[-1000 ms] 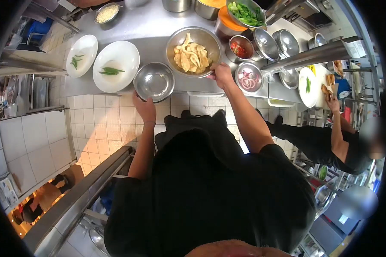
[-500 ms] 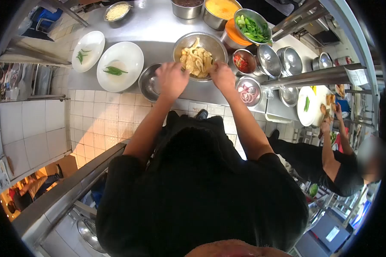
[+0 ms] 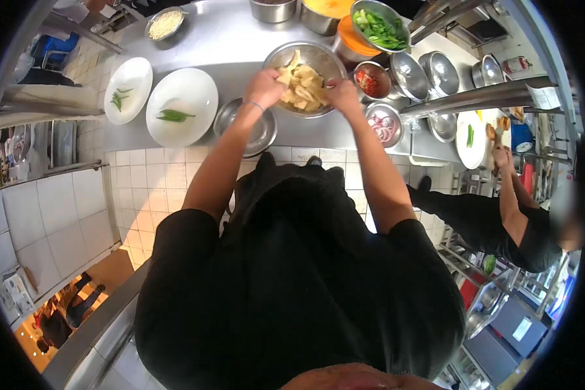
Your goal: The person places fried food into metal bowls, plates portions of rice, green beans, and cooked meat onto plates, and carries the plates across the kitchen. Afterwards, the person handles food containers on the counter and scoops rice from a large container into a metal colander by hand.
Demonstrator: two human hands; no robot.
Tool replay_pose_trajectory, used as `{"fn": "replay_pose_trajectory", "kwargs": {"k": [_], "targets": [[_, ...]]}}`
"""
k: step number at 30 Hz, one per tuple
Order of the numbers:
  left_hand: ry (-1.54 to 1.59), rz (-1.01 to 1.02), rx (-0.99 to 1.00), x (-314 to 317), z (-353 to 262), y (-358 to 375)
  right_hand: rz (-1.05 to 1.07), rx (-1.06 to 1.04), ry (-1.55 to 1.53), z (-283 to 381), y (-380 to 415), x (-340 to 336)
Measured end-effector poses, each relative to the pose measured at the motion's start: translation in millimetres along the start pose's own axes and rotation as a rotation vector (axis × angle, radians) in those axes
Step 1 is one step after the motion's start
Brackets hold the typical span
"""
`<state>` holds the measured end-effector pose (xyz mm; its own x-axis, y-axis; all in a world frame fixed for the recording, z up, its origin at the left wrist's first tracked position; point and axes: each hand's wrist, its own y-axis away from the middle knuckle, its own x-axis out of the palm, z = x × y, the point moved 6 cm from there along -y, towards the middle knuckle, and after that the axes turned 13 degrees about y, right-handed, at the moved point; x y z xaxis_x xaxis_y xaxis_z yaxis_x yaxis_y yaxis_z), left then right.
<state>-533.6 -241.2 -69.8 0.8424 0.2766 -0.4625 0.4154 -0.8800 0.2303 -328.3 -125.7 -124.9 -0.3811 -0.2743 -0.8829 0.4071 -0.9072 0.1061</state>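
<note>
A metal bowl (image 3: 330,54) stands on the steel counter, holding pale yellow pieces of food (image 3: 303,84). My left hand (image 3: 265,90) is at the bowl's left side, fingers closed on one of the pieces. On the right side of the bowl, my right hand (image 3: 342,95) has its fingers pinched together at the edge of the food; what they grip is too small to make out. Below my left hand sits a shallow metal bowl (image 3: 261,135) with nothing visible in it. To its left is a white plate (image 3: 183,88) with green pods (image 3: 174,116).
Another white plate (image 3: 134,71) lies farther left, below a bowl of pale shreds (image 3: 166,25). Bowls of red chillies (image 3: 366,82), sliced onions (image 3: 383,125) and leafy greens (image 3: 378,29) stand at the right. A co-worker (image 3: 513,221) works at the far right.
My left hand has moved right, from the bowl's rim onto the food. The view has shifted, showing more of the empty bowl. The co-worker's hands have come closer together.
</note>
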Motion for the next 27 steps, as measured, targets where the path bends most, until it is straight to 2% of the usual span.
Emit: {"fn": "replay_pose_trajectory", "kwargs": {"k": [2, 5, 9, 12, 13, 15, 16, 18, 19, 21, 24, 27], "targets": [[0.187, 0.017, 0.057, -27, 16, 8, 0.186, 0.066, -0.377, 6, 10, -6], [0.134, 0.011, 0.030, -63, 48, 55, 0.303, 0.079, -0.635, 44, 50, -13], [-0.143, -0.023, 0.055, -66, 99, 82, 0.448, 0.013, -0.589, 111, 103, 10], [-0.198, -0.117, 0.163, -56, 111, 75, 0.474, 0.027, -0.610, 119, 106, 28], [-0.177, -0.248, 0.268, -63, 77, 85, 0.318, -0.005, -0.504, 110, 96, 22], [-0.225, -0.204, 0.421, -58, 37, 75, 0.014, -0.077, -0.286, 85, 66, 10], [-0.250, -0.185, 0.493, -54, 20, 70, -0.053, -0.080, -0.066, 80, 54, -2], [-0.437, -0.032, 0.430, -28, -3, 43, -0.181, -0.086, 0.370, 76, 28, -25], [-0.568, 0.052, 0.372, -14, -8, 25, -0.185, -0.143, 0.370, 72, 9, -20], [-0.750, 0.046, 0.349, 11, -5, -3, -0.190, -0.249, 0.366, 62, -23, -3], [-0.805, 0.033, 0.351, 32, -1, -21, -0.133, -0.220, 0.462, 60, -37, 8], [-0.809, 0.031, 0.262, 34, -5, -23, 0.067, -0.088, 0.577, 35, -42, 17]]}}
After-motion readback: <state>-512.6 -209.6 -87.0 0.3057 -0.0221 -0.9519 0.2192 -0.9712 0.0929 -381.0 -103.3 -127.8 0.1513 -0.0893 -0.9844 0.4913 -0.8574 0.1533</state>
